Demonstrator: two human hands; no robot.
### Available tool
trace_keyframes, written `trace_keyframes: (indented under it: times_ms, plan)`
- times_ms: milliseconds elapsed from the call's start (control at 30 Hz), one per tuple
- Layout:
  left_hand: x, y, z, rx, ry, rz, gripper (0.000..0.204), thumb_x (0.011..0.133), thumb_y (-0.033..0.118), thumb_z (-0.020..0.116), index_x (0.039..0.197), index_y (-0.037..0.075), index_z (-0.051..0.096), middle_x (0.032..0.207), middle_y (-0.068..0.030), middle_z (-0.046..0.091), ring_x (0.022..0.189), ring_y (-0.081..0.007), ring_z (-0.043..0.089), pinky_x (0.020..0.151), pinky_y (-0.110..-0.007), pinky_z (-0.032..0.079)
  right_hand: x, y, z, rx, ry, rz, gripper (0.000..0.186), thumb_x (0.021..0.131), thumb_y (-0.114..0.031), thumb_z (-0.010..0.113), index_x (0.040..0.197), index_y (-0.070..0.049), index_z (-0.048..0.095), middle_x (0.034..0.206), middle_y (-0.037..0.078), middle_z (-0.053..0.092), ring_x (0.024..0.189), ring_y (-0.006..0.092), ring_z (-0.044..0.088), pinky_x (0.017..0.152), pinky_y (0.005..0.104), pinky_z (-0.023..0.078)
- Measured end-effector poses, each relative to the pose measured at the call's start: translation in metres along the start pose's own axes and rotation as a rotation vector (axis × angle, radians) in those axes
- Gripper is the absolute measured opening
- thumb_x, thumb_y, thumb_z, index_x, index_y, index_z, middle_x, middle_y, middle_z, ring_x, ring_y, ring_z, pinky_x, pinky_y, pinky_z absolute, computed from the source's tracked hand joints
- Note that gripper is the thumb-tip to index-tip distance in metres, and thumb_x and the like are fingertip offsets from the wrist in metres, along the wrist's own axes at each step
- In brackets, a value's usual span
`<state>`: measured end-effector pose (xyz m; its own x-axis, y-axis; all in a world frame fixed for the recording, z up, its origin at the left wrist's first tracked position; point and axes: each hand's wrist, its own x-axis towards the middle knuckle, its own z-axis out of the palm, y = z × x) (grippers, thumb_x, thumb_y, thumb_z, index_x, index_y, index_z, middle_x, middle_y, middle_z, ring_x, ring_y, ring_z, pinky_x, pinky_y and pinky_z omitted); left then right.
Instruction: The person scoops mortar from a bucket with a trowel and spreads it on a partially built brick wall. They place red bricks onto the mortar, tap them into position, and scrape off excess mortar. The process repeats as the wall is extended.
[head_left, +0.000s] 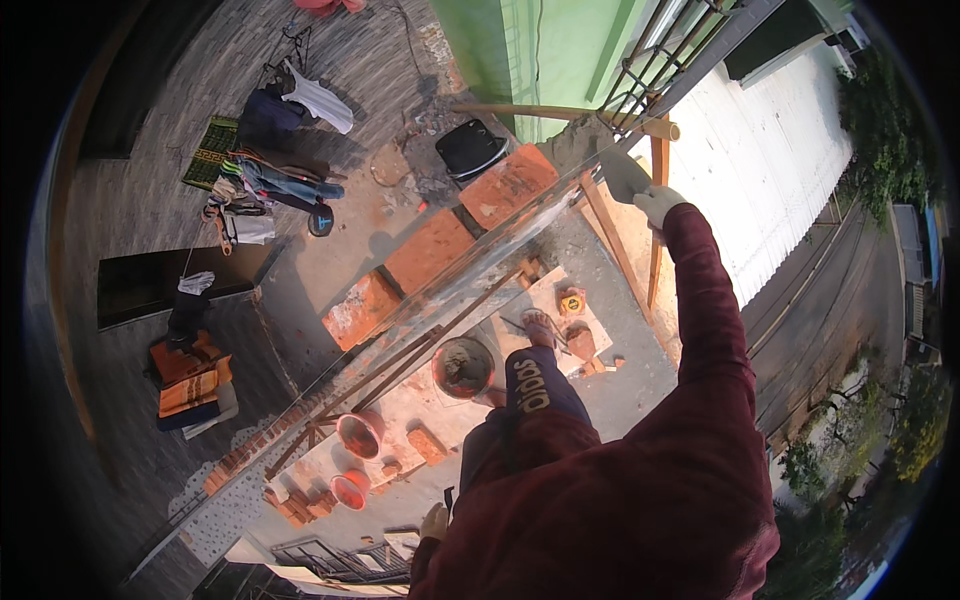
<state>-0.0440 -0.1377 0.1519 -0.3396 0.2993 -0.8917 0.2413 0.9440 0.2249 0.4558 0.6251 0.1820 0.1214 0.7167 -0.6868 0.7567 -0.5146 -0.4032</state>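
My right hand [658,206], in a pale glove, reaches far out and grips a trowel [621,172]. The grey blade rests at a lump of mortar [578,135] on the end of a brick course. Three orange bricks [508,186] lie in a row along that course, with a long metal straightedge [440,290] running diagonally beside them. My left hand [435,521], also gloved, hangs low by my hip, mostly hidden by my dark red sleeve. I cannot see what it holds, if anything. My sandalled foot [540,326] stands on a board.
A round pan of mortar [463,367] sits below me by two orange buckets [358,436], loose brick pieces and a yellow tape measure [572,300]. Clothes and bags [262,180] lie on the floor at the left. A black bucket [470,148], a green wall, a white roof and a road far below.
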Motion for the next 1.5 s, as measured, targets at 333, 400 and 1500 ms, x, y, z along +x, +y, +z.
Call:
trace_keyframes:
  times_ms: [333, 400, 1500]
  plan:
    - [-0.016, 0.019, 0.043, -0.438, -0.092, -0.202, 0.056, 0.099, 0.034, 0.07, 0.146, 0.005, 0.059, 0.113, -0.0027, 0.069, 0.094, -0.009, 0.061, 0.076, -0.031, 0.051, -0.021, -0.077, -0.033, -0.987, 0.592, -0.452, 0.022, 0.091, -0.012, 0.064, 0.111, -0.004, 0.068, 0.102, 0.019, 0.072, 0.096, 0.0379, 0.075, 0.079, 0.0479, 0.06]
    - [-0.023, 0.035, 0.041, -0.493, -0.047, -0.2, 0.056, 0.099, 0.034, 0.071, 0.147, 0.007, 0.058, 0.112, -0.0013, 0.069, 0.092, -0.0085, 0.061, 0.075, -0.031, 0.051, 0.033, -0.13, -0.017, -1.052, 0.605, -0.428, 0.021, 0.091, -0.013, 0.064, 0.11, -0.008, 0.072, 0.103, 0.016, 0.075, 0.097, 0.0343, 0.076, 0.079, 0.0462, 0.061]
    - [-0.019, 0.06, -0.052, -0.535, -0.015, -0.353, 0.047, 0.107, 0.038, 0.059, 0.146, 0.014, 0.055, 0.118, 0.0005, 0.064, 0.099, -0.0115, 0.061, 0.082, -0.031, 0.052, 0.082, 0.015, 0.251, 1.711, -0.261, 0.054, 0.052, 0.105, -0.065, 0.039, 0.11, -0.017, 0.06, 0.065, -0.001, 0.049, 0.045, 0.0188, 0.043, 0.043, 0.0378, 0.034]
